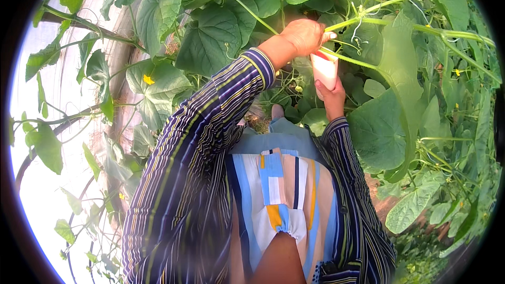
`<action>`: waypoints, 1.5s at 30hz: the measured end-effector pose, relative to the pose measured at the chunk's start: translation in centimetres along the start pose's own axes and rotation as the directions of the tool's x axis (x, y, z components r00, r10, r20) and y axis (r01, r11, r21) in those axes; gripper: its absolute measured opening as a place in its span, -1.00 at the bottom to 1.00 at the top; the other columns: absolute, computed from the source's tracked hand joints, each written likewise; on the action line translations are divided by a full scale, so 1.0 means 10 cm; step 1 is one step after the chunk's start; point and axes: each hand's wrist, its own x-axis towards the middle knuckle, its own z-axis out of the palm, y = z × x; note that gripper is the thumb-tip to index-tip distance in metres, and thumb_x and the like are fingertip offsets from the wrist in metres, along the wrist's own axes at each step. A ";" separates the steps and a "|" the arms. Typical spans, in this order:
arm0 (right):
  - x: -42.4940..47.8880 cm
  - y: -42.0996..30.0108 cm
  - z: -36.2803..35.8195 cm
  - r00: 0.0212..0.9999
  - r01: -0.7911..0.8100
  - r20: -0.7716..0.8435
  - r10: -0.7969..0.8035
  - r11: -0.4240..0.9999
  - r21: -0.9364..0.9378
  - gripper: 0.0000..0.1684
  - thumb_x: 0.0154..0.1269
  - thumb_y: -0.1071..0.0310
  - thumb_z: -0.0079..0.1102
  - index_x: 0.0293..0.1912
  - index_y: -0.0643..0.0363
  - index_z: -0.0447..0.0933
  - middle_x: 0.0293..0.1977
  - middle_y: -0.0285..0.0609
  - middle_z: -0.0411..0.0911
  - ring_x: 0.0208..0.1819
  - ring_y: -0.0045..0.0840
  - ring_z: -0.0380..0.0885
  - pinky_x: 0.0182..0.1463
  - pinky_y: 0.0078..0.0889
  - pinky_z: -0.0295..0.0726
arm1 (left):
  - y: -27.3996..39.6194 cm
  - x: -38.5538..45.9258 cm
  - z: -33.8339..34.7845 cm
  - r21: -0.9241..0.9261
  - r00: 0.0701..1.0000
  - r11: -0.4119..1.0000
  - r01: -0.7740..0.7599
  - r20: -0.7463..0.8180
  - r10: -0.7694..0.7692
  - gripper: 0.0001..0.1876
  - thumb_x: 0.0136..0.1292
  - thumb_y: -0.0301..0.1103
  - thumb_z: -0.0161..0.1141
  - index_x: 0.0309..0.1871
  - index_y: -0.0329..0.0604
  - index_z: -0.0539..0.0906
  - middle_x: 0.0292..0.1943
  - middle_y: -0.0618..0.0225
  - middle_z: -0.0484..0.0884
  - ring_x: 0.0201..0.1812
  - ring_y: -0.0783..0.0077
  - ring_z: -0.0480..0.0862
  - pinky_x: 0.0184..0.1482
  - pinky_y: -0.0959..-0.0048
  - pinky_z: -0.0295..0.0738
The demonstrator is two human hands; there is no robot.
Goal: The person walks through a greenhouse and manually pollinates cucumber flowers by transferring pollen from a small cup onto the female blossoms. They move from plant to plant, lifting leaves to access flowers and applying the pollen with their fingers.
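My left hand (pixel 302 37) is closed at a green cucumber-type vine stem (pixel 345 24), its thumb showing just under the stem. What else those fingers may pinch is hidden behind the hand. Directly below, my right hand (pixel 333 96) grips a pale, pinkish-white container (pixel 325 69) that looks like a cup or small box. The container's upper end points up towards my left hand, and its contents cannot be made out. A leaf stalk (pixel 349 58) crosses just above the container and leads to a large blurred leaf (pixel 402 79).
Dense vine foliage (pixel 453 118) with tendrils fills the right side. Broad leaves (pixel 217 33) and a yellow flower (pixel 148 79) are on the left, beside bright white sheeting (pixel 43 189). A white string (pixel 357 29) hangs at the stem. My shoe (pixel 277 111) shows below among leaves.
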 end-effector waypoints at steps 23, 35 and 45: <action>0.03 0.08 0.01 0.999 0.038 -0.018 -0.039 0.998 -0.058 -0.52 0.13 0.35 0.42 0.02 0.28 0.49 -0.18 -0.26 0.59 -0.20 -0.63 0.53 -0.08 -0.55 0.51 | 0.03 -0.06 -0.02 -0.117 1.000 0.993 0.029 0.001 -0.029 -0.45 0.44 0.10 -0.16 -0.28 -0.28 0.54 -0.54 0.04 0.60 -0.35 -0.03 0.62 -0.22 0.15 0.50; 0.10 0.15 0.03 0.999 -0.002 0.040 0.005 0.997 -0.080 -0.44 0.05 0.29 0.47 0.03 0.29 0.49 -0.14 -0.21 0.60 -0.17 -0.59 0.55 -0.05 -0.50 0.52 | -0.12 0.11 -0.65 -0.342 0.986 0.926 0.158 0.100 -0.131 -0.26 0.38 0.31 -0.24 -0.16 -0.25 0.68 -0.35 0.25 0.70 -0.23 0.30 0.65 -0.03 0.32 0.51; 0.13 0.16 0.02 0.995 -0.015 0.093 0.017 1.000 -0.024 -0.44 0.04 0.31 0.47 0.03 0.28 0.49 -0.14 -0.24 0.59 -0.15 -0.62 0.54 -0.04 -0.51 0.51 | -0.26 0.06 -0.55 -0.425 0.975 0.877 0.224 0.101 -0.200 -0.25 0.39 0.31 -0.26 -0.09 -0.31 0.63 -0.32 0.24 0.68 -0.21 0.42 0.64 -0.01 0.39 0.52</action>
